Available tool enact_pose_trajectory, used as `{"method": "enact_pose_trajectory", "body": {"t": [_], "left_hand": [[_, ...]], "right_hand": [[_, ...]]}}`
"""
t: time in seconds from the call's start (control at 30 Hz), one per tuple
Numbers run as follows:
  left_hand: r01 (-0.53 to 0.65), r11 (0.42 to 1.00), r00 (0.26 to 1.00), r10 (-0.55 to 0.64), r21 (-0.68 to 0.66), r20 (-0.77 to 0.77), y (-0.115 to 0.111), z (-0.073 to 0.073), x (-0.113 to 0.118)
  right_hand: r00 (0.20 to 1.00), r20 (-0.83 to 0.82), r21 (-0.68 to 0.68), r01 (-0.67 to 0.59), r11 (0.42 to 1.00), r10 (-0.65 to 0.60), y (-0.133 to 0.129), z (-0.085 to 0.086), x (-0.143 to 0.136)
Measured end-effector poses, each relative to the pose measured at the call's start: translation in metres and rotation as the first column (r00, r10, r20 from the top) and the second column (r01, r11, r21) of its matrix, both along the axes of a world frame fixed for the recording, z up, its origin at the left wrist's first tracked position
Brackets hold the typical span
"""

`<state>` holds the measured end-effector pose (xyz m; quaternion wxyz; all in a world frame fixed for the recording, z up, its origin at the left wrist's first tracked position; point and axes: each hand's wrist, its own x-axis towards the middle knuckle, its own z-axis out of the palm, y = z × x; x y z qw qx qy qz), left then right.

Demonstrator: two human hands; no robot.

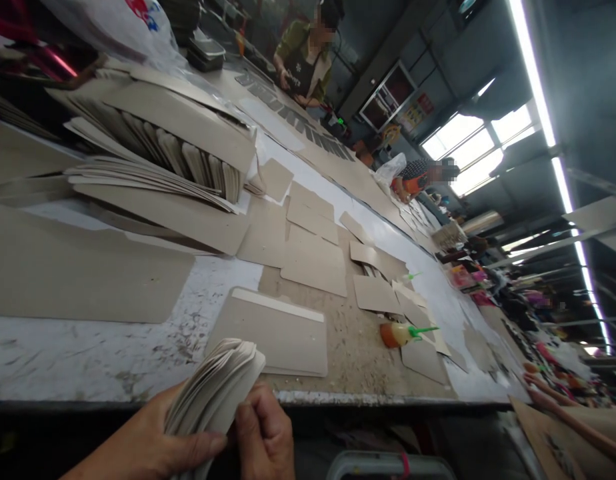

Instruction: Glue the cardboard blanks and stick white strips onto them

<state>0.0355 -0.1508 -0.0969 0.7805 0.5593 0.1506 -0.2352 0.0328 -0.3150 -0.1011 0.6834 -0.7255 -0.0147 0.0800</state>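
A thick bundle of pale beige strips [215, 393] stands in front of the table edge, its rounded ends pointing up. My left hand [158, 430] is wrapped round it, thumb across the near side. On the bundle's right side, my right hand [265, 430] has its fingers curled and pressed together at the edge; what they pinch is hidden. Just beyond lies a flat beige panel [283, 337] with a lighter strip along its top. Farther right a glue bottle [395, 335] with a green nozzle lies on its side.
Large piles of beige pieces [178, 147] fill the table's left. A wide flat sheet [78, 267] lies nearer. Loose panels [313, 257] cover the middle. The table edge [338, 400] runs before me, a plastic bin [388, 467] below. People work across the table and at right.
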Motion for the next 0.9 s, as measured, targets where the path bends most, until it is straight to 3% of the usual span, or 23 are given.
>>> {"method": "enact_pose_trajectory", "body": {"t": [0.23,0.4,0.63,0.8,0.9], "left_hand": [[-0.105,0.994,0.994,0.105,-0.001,0.010,-0.003,-0.001,-0.002],[-0.061,0.995,0.998,0.061,0.074,0.010,0.000,0.006,0.000],[-0.114,0.987,0.983,0.128,0.115,-0.128,0.008,-0.002,0.002],[-0.113,0.958,0.990,0.085,0.264,0.116,0.011,0.000,0.002],[-0.039,0.913,0.973,-0.057,0.405,0.222,0.013,0.005,0.001]], "right_hand": [[0.995,-0.098,0.096,-0.002,0.995,0.012,0.009,0.001,-0.002],[0.991,-0.129,0.111,0.060,0.992,-0.046,0.019,0.001,-0.006],[0.967,-0.223,0.126,0.156,0.980,-0.126,0.009,0.003,0.006],[0.924,-0.383,0.254,0.104,0.961,0.001,0.002,0.010,0.028],[0.907,-0.421,0.167,0.090,0.982,-0.011,-0.010,0.033,0.056]]}}
